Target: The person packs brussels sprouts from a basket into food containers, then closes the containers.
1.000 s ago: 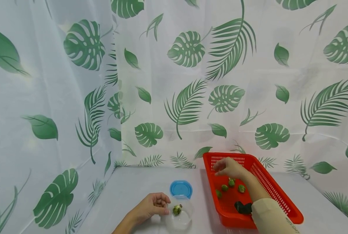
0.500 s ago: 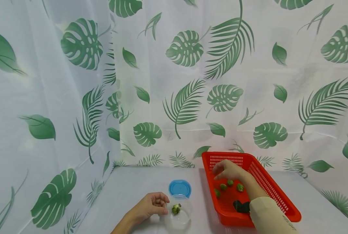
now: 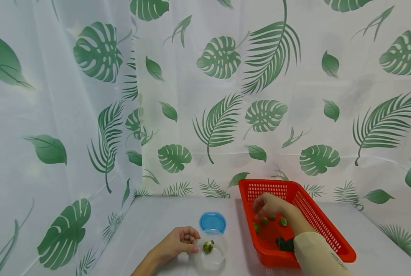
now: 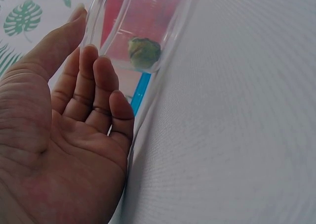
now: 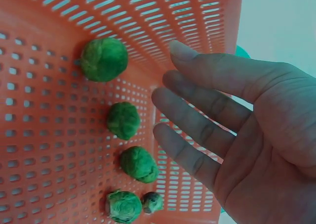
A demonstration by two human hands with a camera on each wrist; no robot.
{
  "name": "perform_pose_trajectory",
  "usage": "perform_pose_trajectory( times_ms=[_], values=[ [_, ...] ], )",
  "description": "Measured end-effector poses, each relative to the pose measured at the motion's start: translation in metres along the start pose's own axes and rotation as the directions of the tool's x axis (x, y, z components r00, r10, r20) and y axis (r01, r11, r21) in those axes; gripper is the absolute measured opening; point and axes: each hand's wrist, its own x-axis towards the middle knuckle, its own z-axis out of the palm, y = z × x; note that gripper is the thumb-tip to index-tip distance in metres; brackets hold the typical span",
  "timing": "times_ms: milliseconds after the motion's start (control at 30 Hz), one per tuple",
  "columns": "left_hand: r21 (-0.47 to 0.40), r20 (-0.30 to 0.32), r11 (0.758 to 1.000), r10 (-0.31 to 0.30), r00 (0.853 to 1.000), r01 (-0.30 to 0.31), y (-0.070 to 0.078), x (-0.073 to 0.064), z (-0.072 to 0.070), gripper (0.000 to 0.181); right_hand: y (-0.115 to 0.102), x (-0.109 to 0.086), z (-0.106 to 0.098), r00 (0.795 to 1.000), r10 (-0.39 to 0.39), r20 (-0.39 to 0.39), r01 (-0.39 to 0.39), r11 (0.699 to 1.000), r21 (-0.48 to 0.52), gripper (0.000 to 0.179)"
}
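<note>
My left hand [image 3: 179, 243] rests beside a clear plastic tub [image 3: 216, 260], its loosely bent fingers [image 4: 102, 75] right at the tub's side. Inside the tub lies one Brussels sprout [image 3: 208, 246], partly yellowed, with a brownish stem end. My right hand [image 3: 269, 205] reaches into a red plastic basket [image 3: 245, 214], holding nothing. Its fingers [image 5: 185, 112] are spread and slightly bent, apart from the thumb. Several green Brussels sprouts [image 5: 123, 120] lie on the basket floor just beyond those fingertips. A smaller, darker sprout [image 5: 152, 202] sits beside the others.
A blue lid [image 3: 213, 221] lies on the white table [image 3: 157, 214] behind the tub. A black device [image 3: 284, 243] shows at the right wrist over the basket. A leaf-printed white curtain [image 3: 222, 165] hangs behind and at the left.
My right hand has come down a little inside the basket, closer to the sprouts, and now overlaps the farthest one. The left hand and the tub stay in place.
</note>
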Motion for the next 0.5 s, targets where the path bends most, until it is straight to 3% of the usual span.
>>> perform_pose_trajectory(
  times_ms=[500],
  values=[
    [0.011, -0.003, 1.000, 0.011, 1.000, -0.011, 0.0010, -0.0011, 0.0012, 0.030, 0.0026, -0.0015, 0.0055, 0.996, 0.059, 0.070, -0.056, 0.998, -0.042, 0.026]
  ],
)
